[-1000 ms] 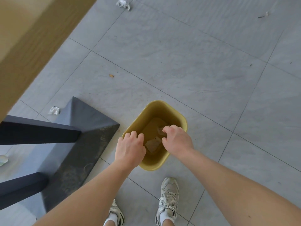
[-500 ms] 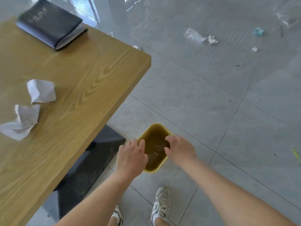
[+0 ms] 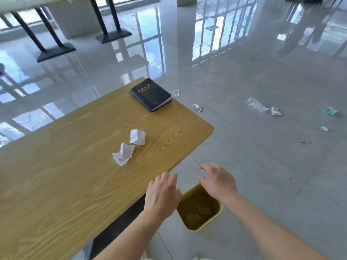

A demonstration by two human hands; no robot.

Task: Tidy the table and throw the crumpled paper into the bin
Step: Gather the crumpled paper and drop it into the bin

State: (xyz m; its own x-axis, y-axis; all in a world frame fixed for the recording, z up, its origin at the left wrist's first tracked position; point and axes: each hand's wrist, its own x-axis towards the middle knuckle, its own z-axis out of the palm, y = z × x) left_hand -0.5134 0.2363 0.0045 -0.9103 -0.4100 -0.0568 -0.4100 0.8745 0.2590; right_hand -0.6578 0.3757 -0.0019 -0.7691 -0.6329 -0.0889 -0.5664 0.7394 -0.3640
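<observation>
Two crumpled white papers lie near the middle of the wooden table [image 3: 56,184]: one ball [image 3: 138,137] and, just left and nearer, a looser one [image 3: 123,154]. A yellow bin [image 3: 218,211] stands on the floor beside the table's near right edge, with paper inside it. My left hand [image 3: 162,195] hovers over the table edge, fingers loosely spread, holding nothing. Just above the bin's far rim is my right hand [image 3: 218,182], fingers spread and empty.
A black book [image 3: 151,93] lies at the table's far corner. Scraps of paper and plastic [image 3: 262,107] litter the grey tile floor to the right. Other tables' black legs [image 3: 112,19] stand far behind. The table's dark base [image 3: 116,228] is under the near edge.
Both hands have lifted off the bin's rim and opened. My view has swung up from the floor, bringing the table top, papers and book into sight.
</observation>
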